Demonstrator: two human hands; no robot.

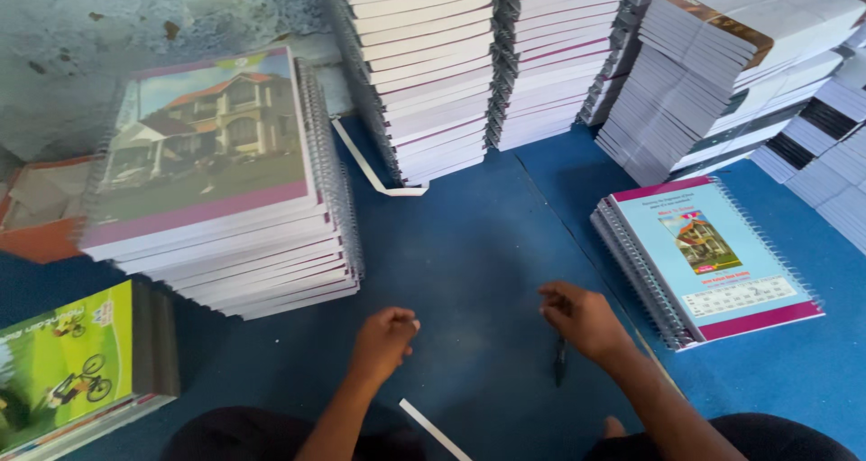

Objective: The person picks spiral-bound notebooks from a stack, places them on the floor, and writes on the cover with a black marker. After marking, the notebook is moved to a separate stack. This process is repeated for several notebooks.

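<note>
My left hand [383, 339] hovers over the blue mat [469, 262], fingers curled in, pinching what looks like a small white bit at the fingertips; it is too small to say what. My right hand [582, 317] is loosely clenched just across from it, and a thin dark tool [560, 362] pokes down from under the palm, though I cannot tell whether I am gripping it or it only lies beneath.

A white strip [435, 429] lies on the mat just below my left hand, near my knee. Left of that hand stands a tall stack of spiral-bound notebooks [225, 199] with a house picture on top. Right of my right hand sits a short stack with a light blue cover [708, 258], close by my wrist. Ahead of both hands rise tall white stacks [469, 64], with a bent white strip [370, 172] at their foot.

To work well here, I judge I should keep both hands low over the bare mat between the stacks, and hold the small piece firmly.
</note>
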